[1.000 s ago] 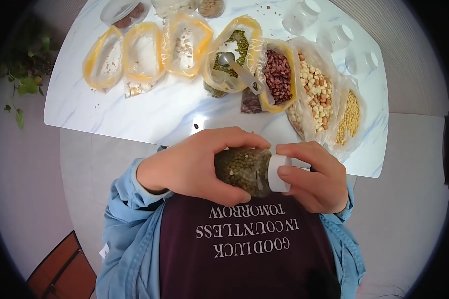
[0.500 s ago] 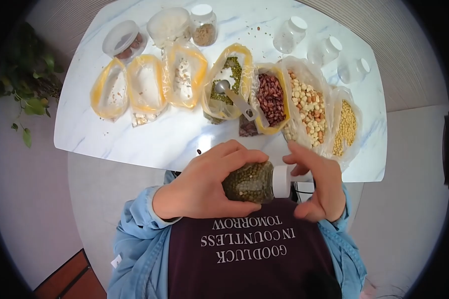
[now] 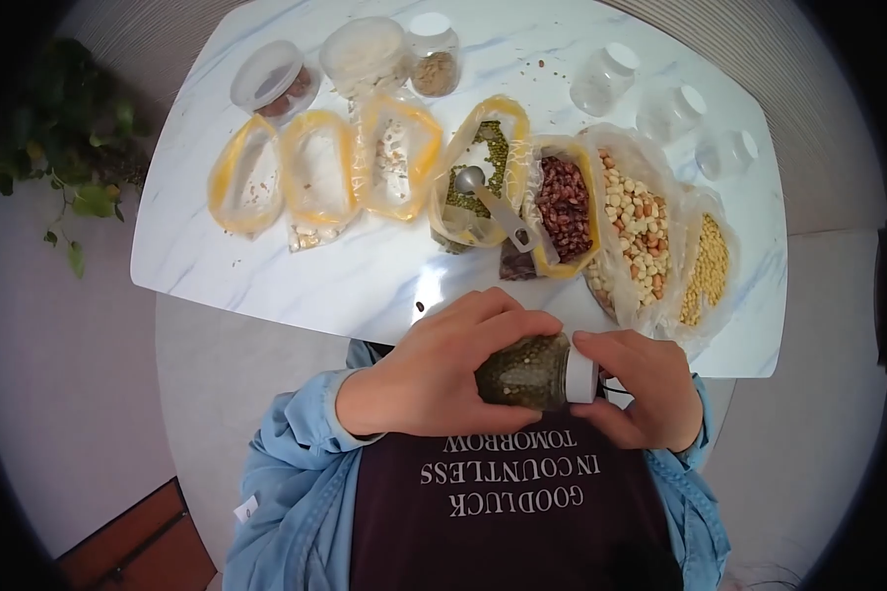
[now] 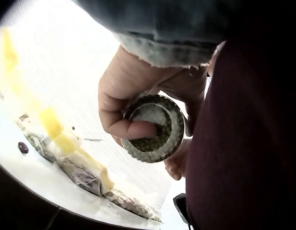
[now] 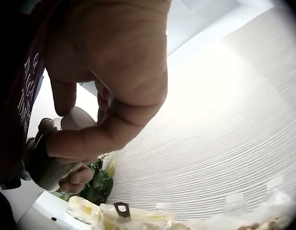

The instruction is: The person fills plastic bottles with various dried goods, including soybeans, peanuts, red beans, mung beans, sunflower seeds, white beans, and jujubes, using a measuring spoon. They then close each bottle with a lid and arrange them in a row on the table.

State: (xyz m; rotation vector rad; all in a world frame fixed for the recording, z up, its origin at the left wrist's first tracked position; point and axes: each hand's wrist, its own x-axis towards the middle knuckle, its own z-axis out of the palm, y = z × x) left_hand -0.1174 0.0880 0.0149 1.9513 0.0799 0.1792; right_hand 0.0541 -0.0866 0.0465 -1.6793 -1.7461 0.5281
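Note:
A clear jar of green beans [image 3: 524, 372] lies tilted on its side in front of the person's shirt, its white lid [image 3: 581, 377] facing right. The left hand [image 3: 448, 366] grips the jar body, fingers on the far side and thumb on the near side. At the lid, the right hand [image 3: 657, 387] pinches the rim between thumb and fingers. From the left wrist view, the jar's round base [image 4: 155, 128] shows, with a finger of the left hand [image 4: 138, 86] across it. The right hand [image 5: 119, 72] curls around the lid [image 5: 78, 119] in the right wrist view.
On the marbled table [image 3: 296, 286] stand open bags, among them green beans [image 3: 493, 148] with a spoon [image 3: 498, 212], red beans [image 3: 565, 212], peanuts [image 3: 641, 231] and yellow beans [image 3: 708, 261]. Behind are tubs [image 3: 365, 54] and capped jars [image 3: 604, 79]. A dark bean [image 3: 420, 306] lies near the edge.
Half a second ago the right hand's fingers were spread away from the lid; now they are back on it. The left hand has kept its grip on the jar.

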